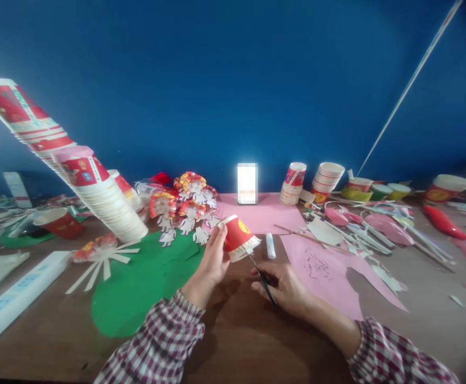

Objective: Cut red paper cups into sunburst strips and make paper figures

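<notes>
My left hand (216, 256) is closed around a red paper cup (239, 233) with a yellow emblem, holding it tilted above the table. A zigzag line runs near the cup's white lower edge, which looks partly cut. In my right hand (287, 288) are dark-handled scissors (265, 282), their blades reaching up to that edge. Just behind the scissors a white glue stick (270, 246) stands on the table. Left of the cup sit several paper-cup figures (187, 205) with red and yellow tops and white cut-out shapes.
Green paper (137, 290) lies to the left, near a cup cut into strips (109, 256) and a long white box (21, 293). A tall cup stack (97, 181) leans at left. Pink paper (324, 272), shorter cup stacks (292, 186) and scraps spread to the right.
</notes>
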Motion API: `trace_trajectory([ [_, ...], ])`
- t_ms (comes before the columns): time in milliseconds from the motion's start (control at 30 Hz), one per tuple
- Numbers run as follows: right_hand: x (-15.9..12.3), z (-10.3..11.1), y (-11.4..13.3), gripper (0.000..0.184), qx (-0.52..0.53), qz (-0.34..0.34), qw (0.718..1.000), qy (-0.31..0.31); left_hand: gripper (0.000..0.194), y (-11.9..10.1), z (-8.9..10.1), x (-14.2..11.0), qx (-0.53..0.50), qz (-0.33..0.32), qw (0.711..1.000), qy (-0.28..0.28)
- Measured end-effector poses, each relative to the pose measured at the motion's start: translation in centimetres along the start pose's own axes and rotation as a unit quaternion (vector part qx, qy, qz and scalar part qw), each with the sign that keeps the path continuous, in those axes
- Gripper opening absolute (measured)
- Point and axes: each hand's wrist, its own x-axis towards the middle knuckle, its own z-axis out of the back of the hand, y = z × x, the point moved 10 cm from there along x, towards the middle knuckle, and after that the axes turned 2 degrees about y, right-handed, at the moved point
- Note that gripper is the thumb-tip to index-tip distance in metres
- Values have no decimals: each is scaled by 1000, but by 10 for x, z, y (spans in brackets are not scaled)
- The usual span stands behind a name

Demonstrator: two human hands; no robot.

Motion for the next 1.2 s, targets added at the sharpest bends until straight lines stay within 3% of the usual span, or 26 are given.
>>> trace_trajectory([
  [500,0,-1,0,29,9,-1,1000,2,41,0,0,2,-6,-1,1000,1],
  [900,0,-4,-13,29,30,-21,999,-5,48,-6,1,0,-3,-9,1000,-29],
  [1200,1,-5,-12,31,69,-41,997,2,39,-10,1,3,31,-25,999,-8],
])
